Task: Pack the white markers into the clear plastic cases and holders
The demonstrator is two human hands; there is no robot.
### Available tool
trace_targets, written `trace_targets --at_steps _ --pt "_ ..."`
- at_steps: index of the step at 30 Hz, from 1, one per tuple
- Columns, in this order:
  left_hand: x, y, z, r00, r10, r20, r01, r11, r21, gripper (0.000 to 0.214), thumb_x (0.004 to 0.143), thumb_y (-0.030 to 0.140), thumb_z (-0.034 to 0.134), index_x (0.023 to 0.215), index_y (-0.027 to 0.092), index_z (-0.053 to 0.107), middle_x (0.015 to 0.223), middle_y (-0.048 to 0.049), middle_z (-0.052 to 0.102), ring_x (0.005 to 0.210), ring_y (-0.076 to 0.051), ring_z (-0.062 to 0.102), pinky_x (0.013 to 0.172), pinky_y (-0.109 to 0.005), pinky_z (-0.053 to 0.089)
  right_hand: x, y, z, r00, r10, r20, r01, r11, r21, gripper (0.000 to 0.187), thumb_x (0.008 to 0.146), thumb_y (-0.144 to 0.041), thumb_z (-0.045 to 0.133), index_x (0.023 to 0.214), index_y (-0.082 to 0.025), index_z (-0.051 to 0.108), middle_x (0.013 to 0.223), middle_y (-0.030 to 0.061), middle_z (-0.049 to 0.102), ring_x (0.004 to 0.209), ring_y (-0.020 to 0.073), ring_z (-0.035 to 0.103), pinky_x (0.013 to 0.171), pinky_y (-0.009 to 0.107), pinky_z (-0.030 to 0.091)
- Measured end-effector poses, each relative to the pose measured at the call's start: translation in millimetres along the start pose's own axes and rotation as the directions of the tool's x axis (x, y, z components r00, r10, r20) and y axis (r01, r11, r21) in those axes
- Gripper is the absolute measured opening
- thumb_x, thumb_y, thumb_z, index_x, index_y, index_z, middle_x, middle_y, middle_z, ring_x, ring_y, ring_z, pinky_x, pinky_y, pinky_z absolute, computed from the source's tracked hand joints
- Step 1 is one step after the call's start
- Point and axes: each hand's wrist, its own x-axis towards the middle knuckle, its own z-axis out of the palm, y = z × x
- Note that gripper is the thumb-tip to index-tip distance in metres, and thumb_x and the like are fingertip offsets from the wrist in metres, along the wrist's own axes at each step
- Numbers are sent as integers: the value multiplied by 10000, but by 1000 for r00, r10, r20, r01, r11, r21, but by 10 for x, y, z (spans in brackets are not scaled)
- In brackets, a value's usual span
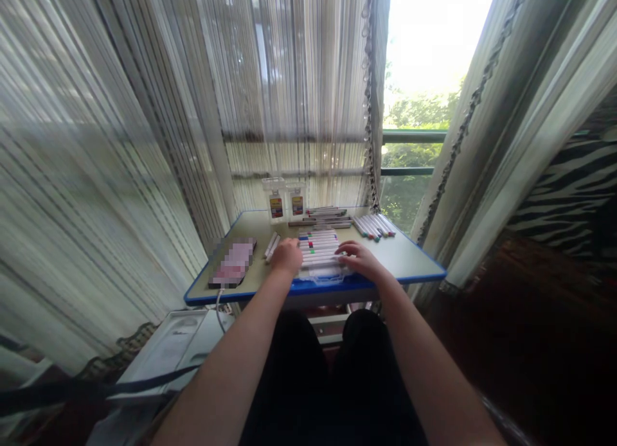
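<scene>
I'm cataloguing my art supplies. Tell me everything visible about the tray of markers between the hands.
The tray of markers looks like clear plastic and sits at the near edge of the table. It is packed with white-barrelled markers lying flat side by side, with blue, green and red caps. The left hand rests against its left side, the right hand on its right part.

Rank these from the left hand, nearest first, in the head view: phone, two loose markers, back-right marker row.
1. Two loose markers, just left of the left hand.
2. Phone, farther left.
3. Marker row, back right by the window.
</scene>
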Motion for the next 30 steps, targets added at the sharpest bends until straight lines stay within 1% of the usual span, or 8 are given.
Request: trace_targets --at_steps 2,10,14,18,21,23,28,30 --pt "3 -4 0 1000 -21 21 22 999 -38 340 796 95 431 994 175 695 1053 -111 685 966 -218 632 873 -313 483 -1 9 6 1000 -1 -15 1 1000 10 168 725 -213 627 853 -184 731 1047 77 618 950 184 593 846 328 475" --pt "24 -14 10 999 -52 2 52 992 -115 282 784 105 463 927 160 700 1026 -131 695 948 -238 638 855 -341 484 -8 15 -1 1000 -3 -30 2 1000 -3 180 730 -214 603 856 -184 727 1033 75 633 917 176 599 852 333 478" --pt "18 -19 12 998 -56 -9 55 996 -65 320 774 83 445 950 177 695 1019 -113 695 960 -232 633 844 -324 480 -11 -12 -3 999 32 -19 -32 999 0 173 722 -213 613 846 -186 731 1059 80 629 951 190 609 849 335 485" --pt "-6 -6 -15 992 -78 -97 83 995 48 357 781 69 414 1015 134 676 1070 -152 674 1069 -270 594 913 -366 449 -20 -34 -3 999 45 -21 -45 999 22 171 722 -214 611 843 -185 729 1063 80 625 976 192 609 858 330 482" --pt "-24 9 -39 986 -154 -68 160 982 96 336 793 87 406 985 93 681 1038 -197 673 1057 -313 599 899 -417 446 -26 -40 -5 998 49 -31 -48 998 35 174 725 -228 607 845 -181 725 1054 80 627 987 195 605 869 332 476" --pt "-29 13 -47 982 -184 -36 187 977 105 332 791 85 407 974 94 684 1012 -198 679 1021 -314 615 864 -417 458 -27 -36 -6 998 54 -40 -53 998 38 173 726 -239 607 840 -181 723 1043 77 630 976 195 608 866 334 476" --pt "-29 4 -53 988 -121 -91 130 987 91 329 778 61 419 960 139 681 1030 -153 680 1016 -271 611 850 -372 462 -20 -8 -3 997 61 -49 -58 996 66 179 721 -251 611 844 -178 718 1025 72 635 909 180 618 831 322 488" --pt "-34 4 -61 987 -132 -87 141 985 98 336 779 56 418 991 131 669 1040 -158 674 1015 -276 608 847 -372 461 -18 -6 -2 996 65 -55 -61 995 76 181 722 -257 610 847 -179 716 1012 69 636 876 172 620 815 316 493"
